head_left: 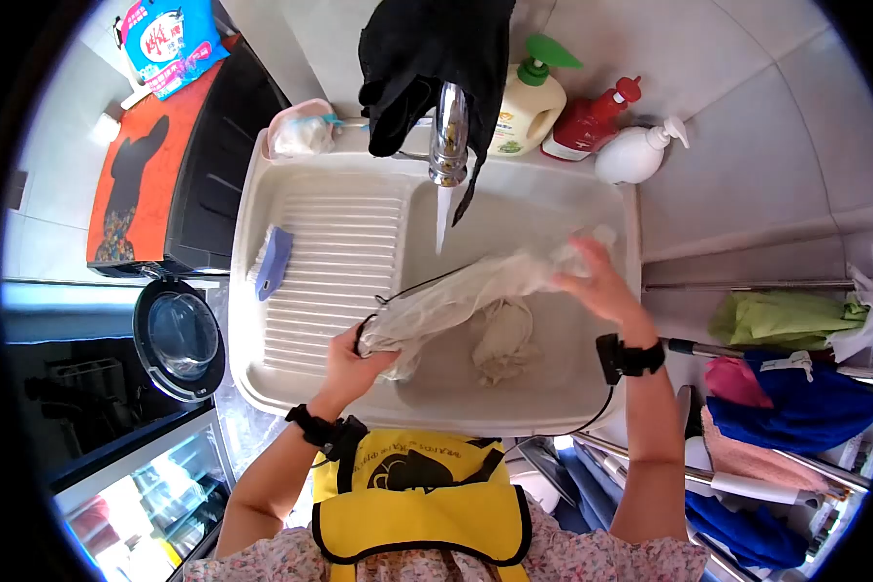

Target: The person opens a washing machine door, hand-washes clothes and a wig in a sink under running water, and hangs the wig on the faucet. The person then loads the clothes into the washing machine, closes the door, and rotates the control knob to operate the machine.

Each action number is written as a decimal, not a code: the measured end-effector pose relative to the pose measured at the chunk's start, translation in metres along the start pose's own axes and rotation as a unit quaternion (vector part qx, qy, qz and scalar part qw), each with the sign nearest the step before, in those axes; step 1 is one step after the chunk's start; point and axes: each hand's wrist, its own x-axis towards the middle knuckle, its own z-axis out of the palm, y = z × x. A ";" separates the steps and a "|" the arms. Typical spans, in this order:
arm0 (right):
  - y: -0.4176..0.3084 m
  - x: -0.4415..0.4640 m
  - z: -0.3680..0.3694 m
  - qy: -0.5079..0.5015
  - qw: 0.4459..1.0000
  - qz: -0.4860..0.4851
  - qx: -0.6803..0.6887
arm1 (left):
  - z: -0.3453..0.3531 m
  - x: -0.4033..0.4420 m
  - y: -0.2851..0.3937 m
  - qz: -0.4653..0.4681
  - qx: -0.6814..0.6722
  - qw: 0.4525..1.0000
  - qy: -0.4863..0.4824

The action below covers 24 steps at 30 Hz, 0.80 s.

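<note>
Cloth [461, 299] stretched over sink [577, 373]
Left hand [352, 367] grips one end; right hand [599, 281] has fingers spread, hold unclear. Firmer pinch probably helps.

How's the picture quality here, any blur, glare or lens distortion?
Head view: black corners and bowed edges suggest a wide-angle lens; head view: the right hand looks slightly smeared, perhaps by motion; head view: bright patches wash out part of the glassy panel at lower left; head view: the chrome faucet shows shiny highlights.

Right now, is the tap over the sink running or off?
Running: a stream of water falls from the mouth of the tap toward the sink.
</note>
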 end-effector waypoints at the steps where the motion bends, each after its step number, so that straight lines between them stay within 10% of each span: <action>1: 0.007 -0.004 0.017 -0.023 0.999 0.036 -0.007 | -0.005 -0.002 0.003 -0.015 -0.018 1.000 0.008; 4: 0.020 -0.017 0.078 -0.210 0.961 0.157 0.088 | -0.014 -0.008 0.011 -0.042 0.003 0.999 0.016; 8: 0.004 -0.040 0.177 -0.365 0.773 0.363 0.371 | -0.018 -0.024 0.041 -0.013 -0.072 0.997 -0.032; 16: -0.083 0.006 0.200 -0.163 0.443 0.274 0.838 | -0.029 -0.047 0.111 0.117 -0.120 0.955 -0.245; 18: -0.047 0.037 0.218 -0.115 0.526 0.249 0.805 | -0.026 -0.046 0.099 0.070 -0.111 0.962 -0.237; 20: -0.005 0.053 0.207 -0.040 0.790 0.129 0.598 | -0.020 -0.043 0.080 0.023 -0.101 0.968 -0.229; 22: 0.011 0.070 0.163 0.002 0.782 0.108 0.614 | -0.007 -0.037 0.056 0.006 -0.079 0.970 -0.231; 24: -0.020 0.069 0.085 0.023 0.579 0.136 0.804 | 0.011 -0.028 0.033 -0.005 -0.057 0.968 -0.246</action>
